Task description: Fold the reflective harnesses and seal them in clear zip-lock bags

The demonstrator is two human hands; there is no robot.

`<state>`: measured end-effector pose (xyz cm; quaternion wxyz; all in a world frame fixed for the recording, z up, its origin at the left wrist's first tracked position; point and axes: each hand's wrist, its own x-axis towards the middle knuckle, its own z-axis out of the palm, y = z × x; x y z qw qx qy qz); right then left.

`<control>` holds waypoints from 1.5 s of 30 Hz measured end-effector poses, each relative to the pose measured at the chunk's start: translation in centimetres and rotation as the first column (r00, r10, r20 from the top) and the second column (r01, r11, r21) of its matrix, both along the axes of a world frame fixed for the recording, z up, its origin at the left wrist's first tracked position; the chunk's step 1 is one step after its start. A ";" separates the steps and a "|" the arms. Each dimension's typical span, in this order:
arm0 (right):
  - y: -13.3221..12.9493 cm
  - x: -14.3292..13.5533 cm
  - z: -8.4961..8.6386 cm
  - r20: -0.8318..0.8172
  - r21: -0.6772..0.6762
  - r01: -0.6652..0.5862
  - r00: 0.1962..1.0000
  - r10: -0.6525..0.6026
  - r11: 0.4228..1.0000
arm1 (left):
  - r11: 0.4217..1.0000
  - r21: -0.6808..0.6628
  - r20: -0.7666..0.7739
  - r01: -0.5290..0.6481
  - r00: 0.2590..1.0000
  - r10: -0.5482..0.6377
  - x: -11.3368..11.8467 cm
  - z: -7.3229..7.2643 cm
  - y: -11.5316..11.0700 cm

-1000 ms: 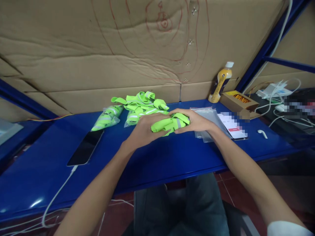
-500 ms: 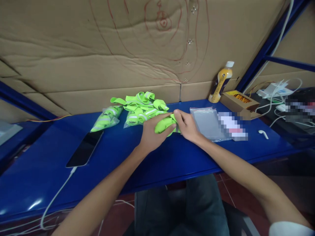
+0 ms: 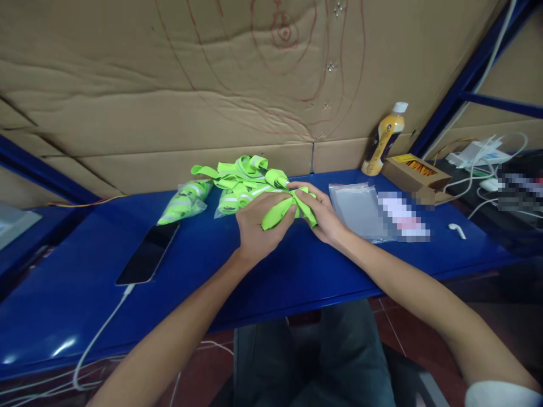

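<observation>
A folded bundle of neon green strap (image 3: 278,213) is held between both hands above the blue table. My left hand (image 3: 259,226) wraps round its left part, with the thumb on the near side. My right hand (image 3: 323,215) grips the right part, its fingers behind the fabric. Just behind my left hand lies a loose pile of green straps (image 3: 244,175) with pale reflective stripes. Left of the pile is a clear bag with green strap inside (image 3: 186,202). Flat clear plastic bags (image 3: 360,212) lie right of my right hand.
On the blue table (image 3: 203,271), a black phone (image 3: 148,254) with a white cable lies at left. A yellow bottle (image 3: 384,138), an open cardboard box (image 3: 413,178) and a white earbud (image 3: 457,230) are at right. Cardboard stands behind.
The green bundle has spread out on the right, showing more fabric between the hands. My right hand's fingers have moved behind it, and my left hand has shifted slightly left.
</observation>
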<state>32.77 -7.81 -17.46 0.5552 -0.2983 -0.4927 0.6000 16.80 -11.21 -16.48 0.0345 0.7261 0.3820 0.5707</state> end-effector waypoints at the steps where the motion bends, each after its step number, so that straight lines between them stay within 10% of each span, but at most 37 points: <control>1: -0.2 -0.1 0.0 0.016 0.063 0.045 0.999 -0.046 0.997 | 1.000 0.000 0.019 -0.001 1.000 0.001 0.3 -0.1 -0.2; 7: -1.4 -1.2 -0.5 0.085 0.398 0.395 0.883 -0.462 0.828 | 0.999 -0.010 0.095 0.051 0.994 -0.050 3.0 -1.5 -1.3; 13: -2.6 -1.1 0.0 0.156 0.486 0.432 0.812 -0.562 0.759 | 0.996 -0.040 0.189 0.085 0.979 -0.076 3.7 -0.9 -1.8; 18: -1.8 -1.0 0.1 0.177 0.381 0.372 0.869 -0.461 0.847 | 0.968 -0.175 0.300 0.177 0.946 -0.119 2.3 -0.2 -1.4; 22: -0.6 -0.9 -0.2 0.081 0.076 0.137 0.986 -0.143 0.988 | 0.960 -0.224 0.331 0.167 0.940 -0.086 1.6 0.1 -1.0; 29: -0.2 0.1 0.1 -0.100 -0.092 -0.244 0.967 0.235 0.965 | 0.952 -0.180 0.352 0.248 0.920 -0.173 1.3 0.7 -1.2; 45: -0.2 0.8 0.3 0.058 0.030 -0.092 0.994 0.090 0.995 | 0.805 -0.292 0.357 0.517 0.840 -0.409 -0.2 -0.5 1.3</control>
